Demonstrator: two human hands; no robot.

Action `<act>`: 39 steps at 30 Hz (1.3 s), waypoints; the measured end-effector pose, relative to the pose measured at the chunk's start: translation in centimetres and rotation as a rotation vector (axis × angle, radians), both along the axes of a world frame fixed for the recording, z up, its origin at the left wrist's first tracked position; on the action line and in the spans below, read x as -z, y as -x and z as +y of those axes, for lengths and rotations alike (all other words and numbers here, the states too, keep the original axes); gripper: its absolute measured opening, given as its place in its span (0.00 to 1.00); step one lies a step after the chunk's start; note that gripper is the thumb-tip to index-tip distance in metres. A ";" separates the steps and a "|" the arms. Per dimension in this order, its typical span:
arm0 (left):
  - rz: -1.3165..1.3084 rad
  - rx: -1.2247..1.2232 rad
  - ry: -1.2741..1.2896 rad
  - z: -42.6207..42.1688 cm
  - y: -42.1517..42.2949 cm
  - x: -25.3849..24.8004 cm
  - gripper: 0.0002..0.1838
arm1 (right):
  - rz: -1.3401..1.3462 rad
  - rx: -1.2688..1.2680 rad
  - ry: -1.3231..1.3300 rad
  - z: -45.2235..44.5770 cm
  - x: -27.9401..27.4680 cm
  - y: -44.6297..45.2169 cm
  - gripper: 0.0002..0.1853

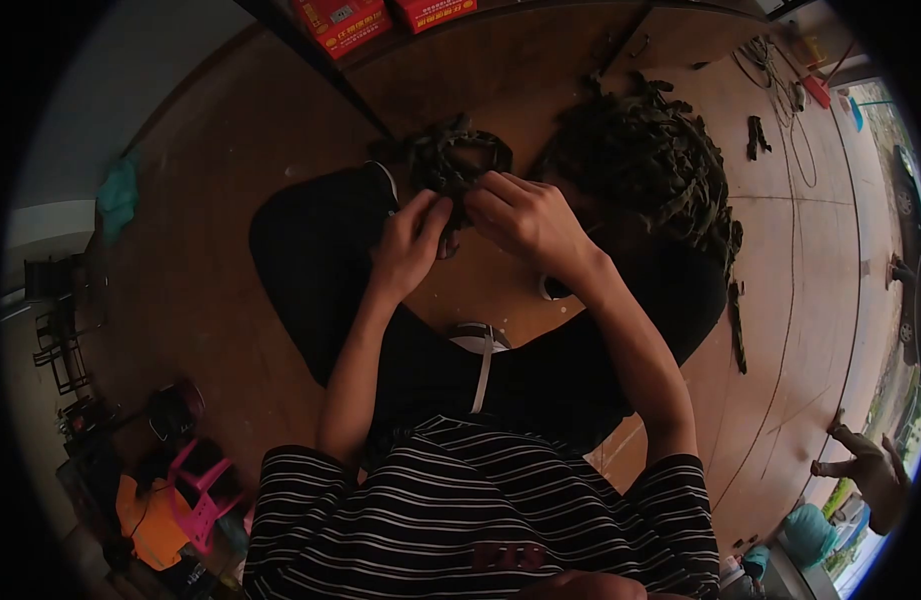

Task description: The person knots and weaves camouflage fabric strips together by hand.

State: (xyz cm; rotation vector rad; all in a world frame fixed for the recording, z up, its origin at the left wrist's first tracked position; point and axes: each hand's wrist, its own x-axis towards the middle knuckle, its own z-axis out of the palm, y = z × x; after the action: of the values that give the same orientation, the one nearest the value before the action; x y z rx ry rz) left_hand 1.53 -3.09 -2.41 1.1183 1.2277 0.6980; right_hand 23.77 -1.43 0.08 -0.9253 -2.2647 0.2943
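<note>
Our left fingers (pixel 440 213) and right fingers (pixel 489 196) are nearly closed, pinching the dark, lumpy, rope-like bundle (pixel 433 165) — we do best with small, soft pulls.

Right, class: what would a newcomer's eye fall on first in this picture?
Probably the left hand and right hand, meeting at a small dark bundle near the middle. Next, the larger dark heap at upper right. The bright pink chair at lower left and red boxes at the top also stand out.
</note>
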 end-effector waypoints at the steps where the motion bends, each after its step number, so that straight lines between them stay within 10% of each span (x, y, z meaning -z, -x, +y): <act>1: 0.087 -0.002 -0.121 -0.2 -0.4 -0.4 0.16 | 0.008 -0.018 0.005 0.0 -0.2 0.1 0.12; 11: 0.456 -0.007 -0.758 -0.1 -0.9 -0.9 0.13 | -0.019 -0.013 -0.021 0.1 0.1 0.0 0.12; 26: -0.103 -0.090 -0.085 0.5 0.5 -1.8 0.05 | 0.037 0.015 0.008 0.0 1.1 0.9 0.09; 39: 0.074 -0.149 -0.279 1.4 -0.4 1.2 0.06 | -0.057 0.091 0.006 0.6 1.0 0.1 0.18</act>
State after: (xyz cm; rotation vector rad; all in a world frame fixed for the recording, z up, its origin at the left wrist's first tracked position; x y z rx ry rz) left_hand 1.93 -1.68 -3.64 1.2993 1.3133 0.9707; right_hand 23.65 -0.85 -0.92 -1.0482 -2.2671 0.2370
